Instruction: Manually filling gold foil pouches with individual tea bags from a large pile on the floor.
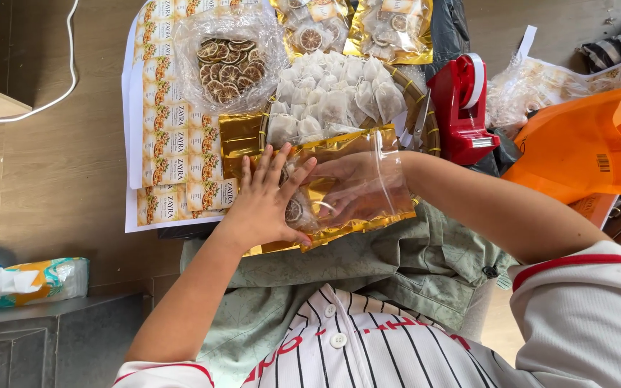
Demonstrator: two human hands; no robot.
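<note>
A: Where's the gold pouch point(339, 194)?

B: Over my lap, in front of the basket of white sachets point(332, 97). Filling step, I judge. Right hand point(350, 188) is inside through the clear front; can't tell its grip. Left hand point(267, 201) lies flat on the outside, fingers spread, gripping nothing.

A: Next?

B: Probably seat the dried citrus slice point(294, 210) flat, then ease the right hand out without creasing the foil.

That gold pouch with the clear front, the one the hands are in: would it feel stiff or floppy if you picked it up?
Probably floppy: the gold pouch creases and bulges around the right hand inside it. Likely light, since only a few dried citrus slices show through the clear front. Its glossy film looks slippery; the left hand presses flat against it, perhaps to steady it.
</note>
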